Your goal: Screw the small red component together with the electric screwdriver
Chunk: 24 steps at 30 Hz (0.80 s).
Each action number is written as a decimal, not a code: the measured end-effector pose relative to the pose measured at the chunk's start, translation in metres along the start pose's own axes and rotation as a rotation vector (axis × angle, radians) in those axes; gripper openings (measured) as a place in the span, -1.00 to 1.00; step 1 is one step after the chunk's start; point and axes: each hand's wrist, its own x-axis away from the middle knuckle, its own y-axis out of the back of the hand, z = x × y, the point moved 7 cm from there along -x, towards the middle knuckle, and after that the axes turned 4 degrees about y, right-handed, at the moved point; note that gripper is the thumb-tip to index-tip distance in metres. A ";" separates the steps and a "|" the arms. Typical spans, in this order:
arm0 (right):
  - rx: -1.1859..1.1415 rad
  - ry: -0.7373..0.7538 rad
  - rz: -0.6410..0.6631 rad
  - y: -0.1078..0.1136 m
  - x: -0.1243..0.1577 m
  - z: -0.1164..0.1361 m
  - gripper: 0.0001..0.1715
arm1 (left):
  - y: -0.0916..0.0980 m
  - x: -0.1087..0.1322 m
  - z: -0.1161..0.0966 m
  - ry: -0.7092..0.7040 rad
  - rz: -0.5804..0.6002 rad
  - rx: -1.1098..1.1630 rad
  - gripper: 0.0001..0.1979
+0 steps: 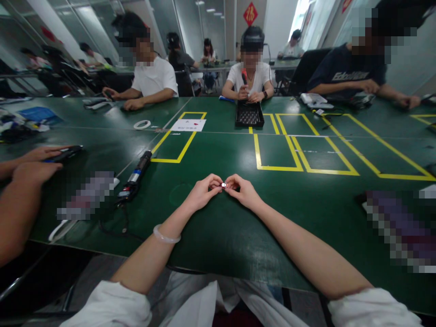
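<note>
Just over the green table, my left hand and my right hand meet at the fingertips. Between them is a tiny white and reddish piece, too small to name. Both hands are closed in a pinch, and each seems to grip one side of the piece. Left of my hands lies a black electric screwdriver with a blue and white band and a cord trailing toward the table's near edge. A pale translucent bangle circles my left wrist.
Yellow tape rectangles mark the table ahead. Across from me a person holds a red-tipped tool above a black tray. A white paper sheet and a tape roll lie farther left. At the left edge, a co-worker's hands handle a dark tool.
</note>
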 end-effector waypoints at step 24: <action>-0.006 -0.105 -0.003 0.000 0.000 -0.004 -0.80 | 0.180 0.067 0.085 0.211 -0.348 -0.879 -0.38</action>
